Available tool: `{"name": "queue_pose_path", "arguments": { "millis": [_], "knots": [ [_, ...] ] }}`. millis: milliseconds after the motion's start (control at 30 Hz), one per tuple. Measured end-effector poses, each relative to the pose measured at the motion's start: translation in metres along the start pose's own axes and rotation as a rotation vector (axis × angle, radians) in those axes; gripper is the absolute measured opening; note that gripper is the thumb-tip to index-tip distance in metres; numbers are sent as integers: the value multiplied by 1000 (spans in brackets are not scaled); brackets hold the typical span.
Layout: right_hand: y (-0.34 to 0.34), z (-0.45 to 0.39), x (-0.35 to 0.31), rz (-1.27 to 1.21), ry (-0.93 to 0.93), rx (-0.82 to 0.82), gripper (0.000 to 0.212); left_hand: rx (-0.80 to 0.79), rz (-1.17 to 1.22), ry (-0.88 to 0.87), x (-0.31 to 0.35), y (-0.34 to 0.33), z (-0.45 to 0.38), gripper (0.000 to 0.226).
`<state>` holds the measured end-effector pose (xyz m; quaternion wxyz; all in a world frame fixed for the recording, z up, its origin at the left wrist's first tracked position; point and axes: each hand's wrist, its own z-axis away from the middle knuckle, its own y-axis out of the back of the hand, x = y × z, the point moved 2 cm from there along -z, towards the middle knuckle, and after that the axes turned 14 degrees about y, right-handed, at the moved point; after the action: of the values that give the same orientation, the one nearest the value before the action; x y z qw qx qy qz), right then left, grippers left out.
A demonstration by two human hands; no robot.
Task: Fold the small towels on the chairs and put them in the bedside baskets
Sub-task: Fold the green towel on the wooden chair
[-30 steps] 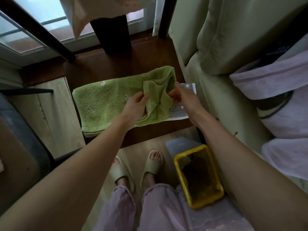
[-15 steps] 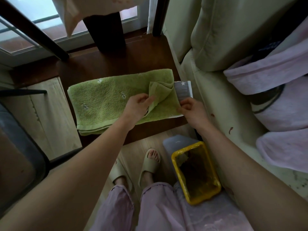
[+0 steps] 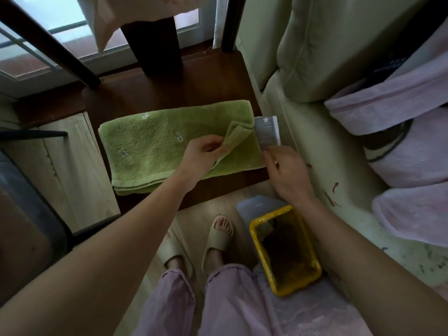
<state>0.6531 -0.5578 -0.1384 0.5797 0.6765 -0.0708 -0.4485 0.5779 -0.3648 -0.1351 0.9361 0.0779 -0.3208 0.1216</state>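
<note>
Green terry towel (image 3: 155,144), centre frame on a dark wooden seat (image 3: 194,86), long axis left–right. Left hand (image 3: 201,154) pinches its lifted right corner; right hand (image 3: 286,170), fingers loose, rests at the right edge.

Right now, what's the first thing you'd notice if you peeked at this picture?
The bright green towel spread on the dark wooden seat in the middle grabs you first, with the left hand pinching up a fold of it. The right hand touches a small grey card with a star at its right end. Below sits a yellow basket beside the slippered feet.
</note>
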Motion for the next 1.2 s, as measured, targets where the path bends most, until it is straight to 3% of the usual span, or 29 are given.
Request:
{"name": "queue_pose_path", "arguments": {
  "millis": [67, 133, 167, 200, 300, 367, 467, 600, 700, 767, 833, 900, 1000, 1100, 1200],
  "knots": [
    [14, -18, -16, -457, -337, 101, 47, 28, -64, -55, -2, -2, 4, 10],
    [15, -31, -25, -849, -668, 21, 43, 77, -156, -123, -5, -3, 6, 15],
    [13, -35, -27, -938, -745, -61, 40, 94, -206, -159, -7, -4, 5, 17],
    [11, -39, -28, -980, -772, -119, 36, 101, -266, -195, -8, -5, 5, 18],
    [14, -47, -24, -1012, -778, -71, 12, 171, -550, -304, -9, -8, 7, 21],
    [16, -47, -19, -1019, -758, -44, 16, 266, -706, -389, -10, -8, 10, 24],
    [13, -38, -13, -885, -677, 10, 17, 300, -760, -437, -17, -6, 13, 25],
    [1, -24, -11, -377, -442, 12, 18, 223, -876, -436, -27, -2, 17, 23],
    [-8, -18, -24, -113, -249, 1, 25, 178, -737, -384, -35, 12, 21, 19],
    [-9, -19, -45, 58, -98, 67, 36, 289, -530, -324, -42, 31, 30, 17],
    [-15, -23, -76, 63, 117, 54, 35, 473, -378, -256, -52, 58, 42, 17],
    [-34, -27, -111, 18, 324, -103, 31, 655, -283, -156, -68, 90, 55, 19],
    [-70, -34, -152, 18, 489, -272, 29, 843, -55, 77, -100, 132, 69, 23],
    [-99, -42, -176, 31, 518, -321, 27, 695, 158, 294, -131, 155, 72, 27],
    [-121, -46, -186, 119, 567, -351, 26, 444, 330, 311, -139, 156, 68, 22]
  ]
}}
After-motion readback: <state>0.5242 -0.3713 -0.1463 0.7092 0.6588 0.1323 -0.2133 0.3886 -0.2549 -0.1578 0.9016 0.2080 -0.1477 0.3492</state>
